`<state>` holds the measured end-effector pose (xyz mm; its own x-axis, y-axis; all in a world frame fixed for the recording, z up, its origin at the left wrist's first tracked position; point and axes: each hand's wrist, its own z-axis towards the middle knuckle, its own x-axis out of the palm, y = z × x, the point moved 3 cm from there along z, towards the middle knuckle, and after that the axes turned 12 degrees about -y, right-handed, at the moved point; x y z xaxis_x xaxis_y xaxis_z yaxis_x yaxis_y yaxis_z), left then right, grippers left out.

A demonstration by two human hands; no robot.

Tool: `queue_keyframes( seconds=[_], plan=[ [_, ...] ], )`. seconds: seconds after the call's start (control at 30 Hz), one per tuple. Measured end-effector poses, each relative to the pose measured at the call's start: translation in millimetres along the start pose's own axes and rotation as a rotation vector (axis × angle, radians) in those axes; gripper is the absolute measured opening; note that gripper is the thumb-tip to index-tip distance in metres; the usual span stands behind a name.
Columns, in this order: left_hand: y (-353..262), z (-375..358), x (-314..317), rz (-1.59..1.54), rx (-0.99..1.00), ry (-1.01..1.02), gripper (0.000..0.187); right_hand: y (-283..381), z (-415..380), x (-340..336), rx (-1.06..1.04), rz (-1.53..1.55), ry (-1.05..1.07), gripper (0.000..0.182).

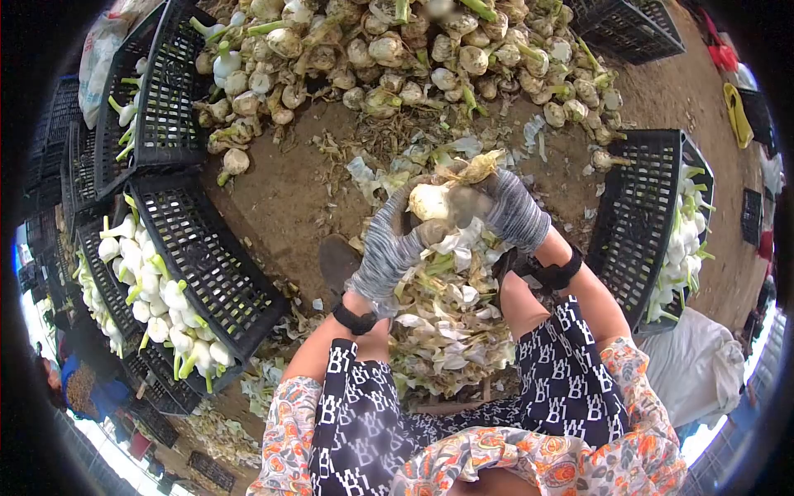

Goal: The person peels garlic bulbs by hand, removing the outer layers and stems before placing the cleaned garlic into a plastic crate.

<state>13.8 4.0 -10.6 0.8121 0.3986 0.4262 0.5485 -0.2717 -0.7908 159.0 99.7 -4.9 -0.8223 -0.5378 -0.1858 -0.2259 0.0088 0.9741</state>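
Between my two gloved hands is a garlic bulb (pixel 430 202), its side pale and partly bare. My left hand (pixel 387 255), in a grey knit glove with dirty fingertips, is closed around the bulb from the left and below. My right hand (pixel 514 213), gloved alike, pinches the dry brownish garlic skin (pixel 480 168) at the bulb's upper right; its fingertips are partly blurred. Beneath the hands, between my knees, lies a heap of peeled-off garlic skins (pixel 451 322).
A large pile of unpeeled garlic (pixel 372 58) covers the ground ahead. Black crates with white garlic stand at the left (pixel 207 256), upper left (pixel 171 99) and right (pixel 641 223). A white sack (pixel 691 364) lies at the lower right. Loose skins litter the dirt floor (pixel 273 207).
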Motion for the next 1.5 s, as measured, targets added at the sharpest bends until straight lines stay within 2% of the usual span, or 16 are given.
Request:
queue_keyframes(
  seconds=[0.1, 0.17, 0.37, 0.47, 0.57, 0.7, 0.77, 0.87, 0.97, 1.03, 1.1, 1.13, 1.17, 1.2, 1.47, 1.5],
  plan=[
    [5, 1, -5, -0.008, -0.011, -0.017, 0.072, 6, -2, -3, 0.041, 0.044, 0.044, 0.019],
    [6, 0, -4, -0.171, -0.167, -0.007, 0.070, 15, -3, 0, 0.198, 0.160, 0.062, 0.019],
    [30, 9, -18, -0.418, -0.801, 0.038, 0.055, 9, -12, 7, -0.012, -0.081, 0.073, 0.021],
    [21, 7, -17, -0.611, -1.039, 0.152, 0.056, -25, -17, 9, 0.210, 0.141, -0.004, 0.019],
    [3, 12, -9, -0.049, -0.506, -0.242, 0.056, -14, -12, 1, 0.411, 0.227, -0.020, 0.018],
    [6, 13, 3, 0.503, 0.466, -0.229, 0.044, -19, -12, 7, 0.369, 0.132, -0.169, 0.021],
    [15, 13, 4, 0.519, 0.513, -0.222, 0.042, -11, -14, 11, 0.237, 0.140, -0.153, 0.022],
    [16, 16, 6, 0.094, 0.010, -0.121, 0.041, -19, -16, 14, 0.161, 0.304, -0.138, 0.019],
    [9, 14, 2, -0.402, -0.424, 0.081, 0.043, -47, -18, 9, 0.435, 0.519, -0.110, 0.020],
    [14, 26, 2, -0.175, -0.262, -0.044, 0.042, -8, -17, 15, 0.822, 1.175, -0.194, 0.020],
    [14, 32, -6, 0.114, 0.046, -0.151, 0.043, -6, -14, -1, -0.093, 0.052, -0.063, 0.018],
    [9, 31, -16, 0.287, 0.272, -0.197, 0.041, -9, -15, -4, -0.132, -0.067, -0.043, 0.020],
    [4, 29, -21, 0.458, 0.501, -0.243, 0.039, -12, -16, -4, -0.088, -0.049, -0.058, 0.021],
    [-6, 24, -14, 0.345, 0.308, -0.170, 0.028, -12, -16, -3, -0.045, -0.030, -0.075, 0.023],
    [-33, 22, -11, 0.497, 0.445, 0.066, 0.019, -15, -3, -17, 0.377, 0.630, -0.259, 0.018],
    [-32, 23, -13, 0.435, 0.374, 0.117, 0.021, -20, -4, -15, 0.847, 0.981, -0.323, 0.015]
  ],
)
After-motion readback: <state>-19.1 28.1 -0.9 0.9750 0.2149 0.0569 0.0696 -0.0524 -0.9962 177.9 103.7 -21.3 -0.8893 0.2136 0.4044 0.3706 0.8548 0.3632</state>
